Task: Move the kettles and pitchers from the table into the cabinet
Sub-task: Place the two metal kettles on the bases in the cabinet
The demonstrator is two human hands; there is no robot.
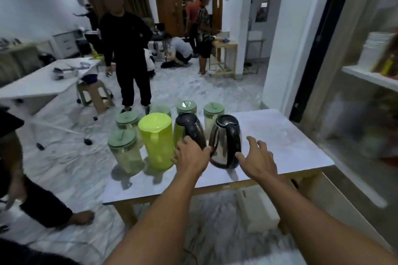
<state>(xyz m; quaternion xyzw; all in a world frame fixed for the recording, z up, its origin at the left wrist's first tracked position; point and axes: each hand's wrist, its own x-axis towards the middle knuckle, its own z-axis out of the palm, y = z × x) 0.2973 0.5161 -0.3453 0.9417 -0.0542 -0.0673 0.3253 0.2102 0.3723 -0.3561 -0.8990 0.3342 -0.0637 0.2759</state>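
A white-topped table [290,146] held the vessels, and the cabinet [366,75] stood just beside it to the right, its shelves showing. On the table's left part a lime-green pitcher [156,142] stood among clear pitchers with pale green lids [123,150], beside two steel kettles [226,142]. The left hand [191,157] was at the left kettle [189,131]'s black handle, whether gripping I could not tell; the right hand [258,157] hovered spread and empty just beside the right kettle.
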